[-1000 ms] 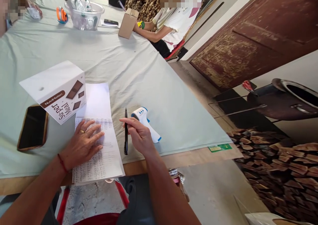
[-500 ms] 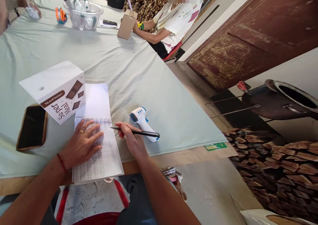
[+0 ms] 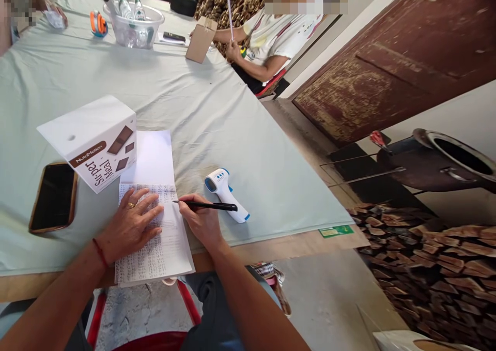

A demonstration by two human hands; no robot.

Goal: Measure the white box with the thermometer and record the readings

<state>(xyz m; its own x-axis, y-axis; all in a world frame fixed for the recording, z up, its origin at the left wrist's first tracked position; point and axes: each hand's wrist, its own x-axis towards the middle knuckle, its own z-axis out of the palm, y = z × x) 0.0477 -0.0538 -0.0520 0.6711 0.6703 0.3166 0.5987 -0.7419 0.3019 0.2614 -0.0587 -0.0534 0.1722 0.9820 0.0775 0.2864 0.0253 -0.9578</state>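
Grasping a black pen (image 3: 217,205), right fingers (image 3: 187,211) point its tip at the notebook (image 3: 176,250) beside them; left fingers (image 3: 149,200), spread and loose, lie across it. Thermometer gun (image 3: 225,192), I see, just beyond right fingers.

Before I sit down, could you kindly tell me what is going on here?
The person's right grip holds a black pen, its tip by the right edge of an open notebook; contact is hard to confirm. The left grip is spread over the written page. A thermometer gun lies to the right; a phone and a white carton are to the left. Across the table, another person holds up a thin pale strip.
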